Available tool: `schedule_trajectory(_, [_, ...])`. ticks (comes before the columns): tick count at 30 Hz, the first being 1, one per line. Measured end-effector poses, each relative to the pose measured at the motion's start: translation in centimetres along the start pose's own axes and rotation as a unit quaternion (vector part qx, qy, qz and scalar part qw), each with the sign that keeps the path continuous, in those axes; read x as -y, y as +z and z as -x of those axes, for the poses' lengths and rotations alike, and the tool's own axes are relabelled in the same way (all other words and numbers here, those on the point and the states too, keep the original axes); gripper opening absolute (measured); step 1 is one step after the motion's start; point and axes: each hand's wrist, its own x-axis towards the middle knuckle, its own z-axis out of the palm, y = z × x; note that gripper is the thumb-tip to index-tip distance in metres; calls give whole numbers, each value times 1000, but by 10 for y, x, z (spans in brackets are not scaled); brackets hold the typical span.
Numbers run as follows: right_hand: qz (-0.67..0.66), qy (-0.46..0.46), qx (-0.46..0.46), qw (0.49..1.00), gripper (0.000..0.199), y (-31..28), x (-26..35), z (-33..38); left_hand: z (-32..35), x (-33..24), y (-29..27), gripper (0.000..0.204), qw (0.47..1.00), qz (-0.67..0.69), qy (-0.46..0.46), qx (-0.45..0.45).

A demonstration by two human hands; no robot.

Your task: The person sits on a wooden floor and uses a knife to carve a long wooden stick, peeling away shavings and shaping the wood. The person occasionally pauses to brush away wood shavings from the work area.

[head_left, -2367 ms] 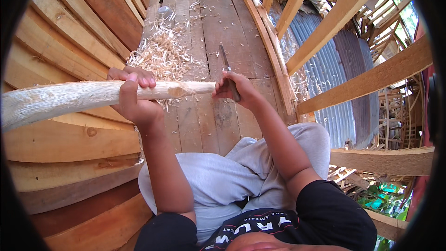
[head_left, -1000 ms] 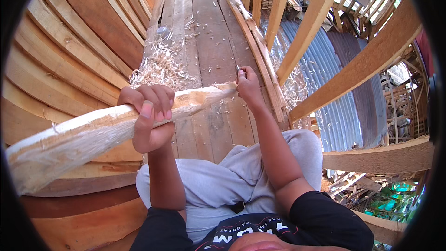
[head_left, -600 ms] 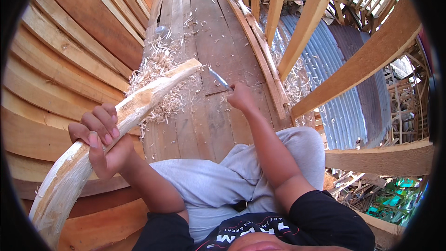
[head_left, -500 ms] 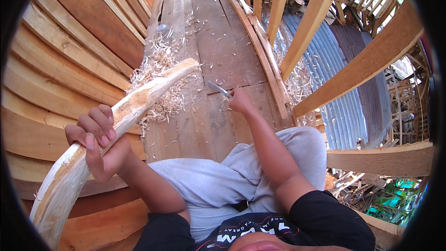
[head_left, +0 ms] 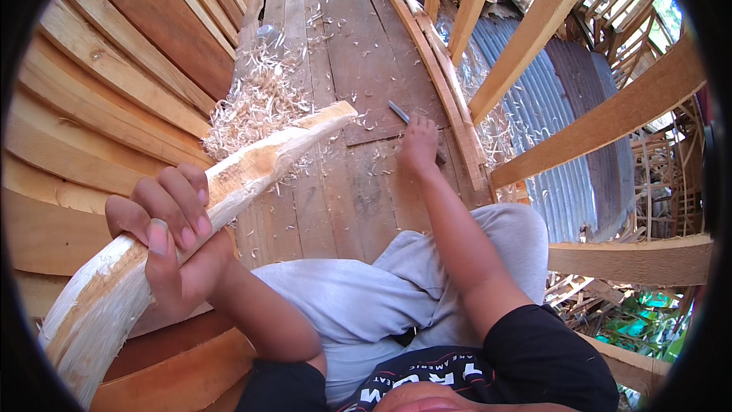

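Observation:
A long, peeled piece of wood (head_left: 252,156), pale and carved, slants up across the left side from the lower left corner. My left hand (head_left: 171,229) is wrapped round its middle, thumb toward me. Its far end is cut narrower and shows fresh yellowish facets. Low over the floorboards, my right hand (head_left: 421,143) has its fingers round a knife (head_left: 398,112). The blade points away to the upper left, and the dark handle end shows at the hand's right side. The fingertips are partly hidden.
Curly wood shavings (head_left: 259,99) are heaped on the plank floor (head_left: 358,214) by the left board wall (head_left: 99,107). A small clear container (head_left: 267,33) stands beyond them. Wooden railing posts (head_left: 526,30) line the right side, with corrugated metal sheets (head_left: 526,99) outside.
My right hand has moved right and slightly away with the knife, lower toward the floor. The wood's far end has shifted to the right, still in my left hand.

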Motion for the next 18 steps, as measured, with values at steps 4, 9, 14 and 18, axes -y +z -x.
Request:
schedule_trajectory(4, [46,-216,-9,975,67,32,17,5,-1,3,-5,17,1000,6,-13,-3])
schedule_trajectory(9, [8,-259,22,966,63,51,24,10,0,-1,-16,16,999,10,-46,9])
schedule_trajectory(14, [-64,-160,52,984,38,43,15,1,-3,-2,-18,15,997,-2,-71,-3])
schedule_trajectory(18, [-50,-106,-26,993,23,32,5,0,-3,1,-23,14,998,18,-60,-2])
